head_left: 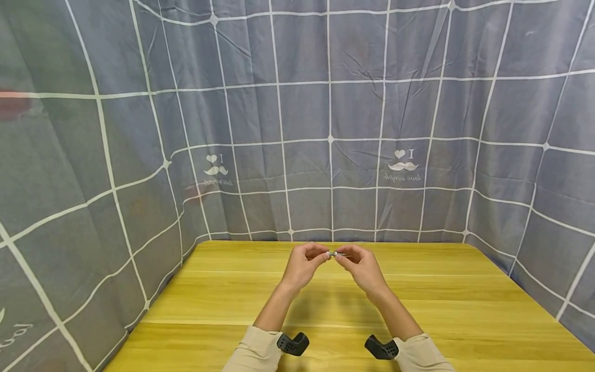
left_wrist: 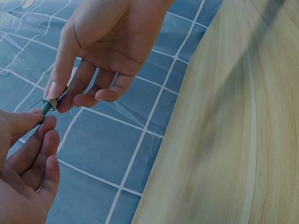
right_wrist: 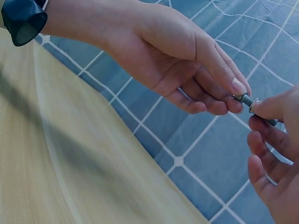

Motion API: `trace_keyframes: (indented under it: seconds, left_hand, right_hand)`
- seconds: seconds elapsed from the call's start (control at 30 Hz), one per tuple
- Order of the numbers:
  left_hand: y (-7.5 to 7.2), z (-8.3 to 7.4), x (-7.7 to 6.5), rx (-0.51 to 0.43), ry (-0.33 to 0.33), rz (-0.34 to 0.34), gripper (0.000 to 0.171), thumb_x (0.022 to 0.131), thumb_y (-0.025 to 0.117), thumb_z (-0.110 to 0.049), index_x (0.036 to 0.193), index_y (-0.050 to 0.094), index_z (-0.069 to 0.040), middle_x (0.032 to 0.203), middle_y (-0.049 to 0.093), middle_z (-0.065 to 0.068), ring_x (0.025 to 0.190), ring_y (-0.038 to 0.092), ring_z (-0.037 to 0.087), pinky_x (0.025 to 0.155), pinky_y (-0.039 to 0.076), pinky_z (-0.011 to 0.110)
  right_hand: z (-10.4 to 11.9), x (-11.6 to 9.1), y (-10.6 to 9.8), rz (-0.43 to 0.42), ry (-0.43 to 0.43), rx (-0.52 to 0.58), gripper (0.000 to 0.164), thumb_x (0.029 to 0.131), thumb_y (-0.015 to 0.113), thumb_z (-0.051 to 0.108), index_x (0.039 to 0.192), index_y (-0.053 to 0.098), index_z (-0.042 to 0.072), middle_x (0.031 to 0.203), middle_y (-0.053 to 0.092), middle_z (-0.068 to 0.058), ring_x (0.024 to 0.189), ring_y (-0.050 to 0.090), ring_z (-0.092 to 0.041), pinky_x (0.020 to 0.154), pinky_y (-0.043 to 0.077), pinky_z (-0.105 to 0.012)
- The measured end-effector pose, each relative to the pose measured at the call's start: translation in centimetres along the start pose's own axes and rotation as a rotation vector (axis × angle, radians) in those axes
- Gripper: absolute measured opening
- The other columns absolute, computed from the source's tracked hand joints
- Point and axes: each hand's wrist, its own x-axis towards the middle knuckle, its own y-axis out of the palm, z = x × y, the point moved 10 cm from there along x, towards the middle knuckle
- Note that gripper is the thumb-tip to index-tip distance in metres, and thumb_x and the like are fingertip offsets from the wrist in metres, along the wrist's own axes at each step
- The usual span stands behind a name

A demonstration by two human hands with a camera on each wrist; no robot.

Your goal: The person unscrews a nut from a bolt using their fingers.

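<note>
Both hands meet above the far part of the table, holding a small threaded metal bolt [head_left: 332, 253] between them. My left hand [head_left: 299, 266] pinches one end of it with thumb and fingertips. With thumb and index finger, my right hand [head_left: 366, 268] pinches the bolt near a wider ring [left_wrist: 50, 102], a nut or washer; which one I cannot tell. Bare thread [right_wrist: 246, 98] shows between the two grips. The fingertips cover both gripped parts. In the wrist views the other fingers of each hand are loosely bent beneath the bolt.
The wooden table [head_left: 223, 305] lies below the hands. Grey curtains with white grid lines [head_left: 307, 113] hang behind it and at both sides. A black wrist device [head_left: 294, 344] sits on the left forearm, another [head_left: 382, 347] on the right.
</note>
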Motion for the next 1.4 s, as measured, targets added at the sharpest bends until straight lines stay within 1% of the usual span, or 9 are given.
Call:
trace_keyframes:
  seconds: [0.07, 0.2, 0.3, 0.47, 0.83, 1.0, 1.13, 1.27, 1.4]
  left_hand:
    - [0.0, 0.3, 0.1, -0.003, -0.014, -0.001, 0.013, 0.1, 0.068, -0.002, 0.109, 0.074, 0.006, 0.103, 0.075, 0.018, 0.1, 0.071, 0.033, 0.09, 0.055, 0.05]
    - [-0.1, -1.9, -0.7, -0.001, -0.003, 0.003, 0.013, 0.099, 0.066, 0.002, 0.108, 0.072, 0.01, 0.103, 0.074, 0.024, 0.101, 0.07, 0.038, 0.09, 0.055, 0.052]
    - [-0.2, -2.6, -1.0, 0.0, 0.0, 0.005, 0.013, 0.099, 0.066, 0.002, 0.108, 0.072, 0.01, 0.103, 0.074, 0.024, 0.1, 0.07, 0.036, 0.09, 0.055, 0.051]
    - [-0.1, -2.5, -1.1, -0.009, -0.005, 0.005, 0.014, 0.099, 0.066, 0.002, 0.109, 0.071, 0.012, 0.103, 0.074, 0.025, 0.1, 0.07, 0.037, 0.091, 0.055, 0.052]
    - [0.0, -2.2, -0.9, -0.018, -0.014, 0.005, 0.014, 0.1, 0.066, 0.001, 0.109, 0.072, 0.01, 0.105, 0.073, 0.026, 0.101, 0.07, 0.036, 0.09, 0.055, 0.051]
    - [0.0, -2.5, -0.8, -0.037, -0.003, 0.008, 0.013, 0.099, 0.065, 0.003, 0.108, 0.072, 0.01, 0.106, 0.071, 0.031, 0.102, 0.069, 0.041, 0.091, 0.055, 0.051]
    - [0.0, -2.6, -0.8, -0.032, -0.002, 0.008, 0.014, 0.1, 0.065, 0.002, 0.109, 0.072, 0.01, 0.106, 0.072, 0.029, 0.101, 0.07, 0.038, 0.091, 0.055, 0.049]
    - [-0.1, -2.6, -0.7, -0.026, -0.008, 0.0, 0.015, 0.1, 0.066, 0.001, 0.11, 0.071, 0.011, 0.104, 0.074, 0.024, 0.1, 0.071, 0.035, 0.091, 0.055, 0.049]
    - [-0.2, -2.6, -0.8, -0.032, -0.009, -0.002, 0.016, 0.099, 0.066, 0.002, 0.11, 0.071, 0.013, 0.103, 0.074, 0.024, 0.101, 0.07, 0.038, 0.091, 0.055, 0.05]
  right_hand:
    - [0.1, 0.0, 0.0, -0.003, -0.005, -0.002, 0.019, 0.1, 0.071, 0.012, 0.116, 0.071, 0.001, 0.115, 0.068, -0.01, 0.103, 0.067, -0.025, 0.088, 0.052, -0.038]
    - [0.0, -0.1, -0.1, -0.012, -0.001, -0.007, 0.023, 0.101, 0.07, 0.018, 0.116, 0.071, 0.0, 0.107, 0.07, -0.01, 0.097, 0.065, -0.026, 0.084, 0.052, -0.035]
    - [-0.2, -0.1, -0.1, -0.014, 0.004, -0.006, 0.023, 0.102, 0.07, 0.021, 0.112, 0.073, 0.001, 0.098, 0.07, -0.01, 0.094, 0.063, -0.03, 0.083, 0.052, -0.035]
    - [-0.2, -0.2, 0.0, -0.005, 0.003, -0.001, 0.017, 0.102, 0.07, 0.015, 0.111, 0.073, 0.001, 0.1, 0.071, -0.01, 0.097, 0.063, -0.035, 0.084, 0.052, -0.037]
    - [-0.3, -0.2, -0.2, -0.024, 0.011, -0.015, 0.023, 0.103, 0.068, 0.022, 0.113, 0.074, 0.002, 0.1, 0.073, -0.008, 0.093, 0.065, -0.025, 0.084, 0.053, -0.037]
    - [-0.1, -0.2, -0.1, -0.004, -0.007, 0.008, 0.019, 0.102, 0.069, 0.014, 0.115, 0.072, 0.001, 0.106, 0.072, -0.01, 0.101, 0.066, -0.031, 0.088, 0.052, -0.039]
    - [0.0, -0.1, -0.1, -0.007, -0.016, 0.011, 0.022, 0.101, 0.07, 0.016, 0.118, 0.071, 0.001, 0.112, 0.071, -0.01, 0.106, 0.066, -0.028, 0.091, 0.052, -0.04]
    - [0.0, 0.0, -0.1, -0.013, -0.02, -0.011, 0.023, 0.102, 0.069, 0.021, 0.115, 0.073, 0.002, 0.106, 0.072, -0.008, 0.1, 0.065, -0.025, 0.089, 0.052, -0.04]
    - [0.0, 0.0, 0.0, -0.012, -0.02, -0.008, 0.019, 0.102, 0.069, 0.017, 0.113, 0.073, 0.002, 0.104, 0.071, -0.008, 0.098, 0.065, -0.025, 0.087, 0.052, -0.038]
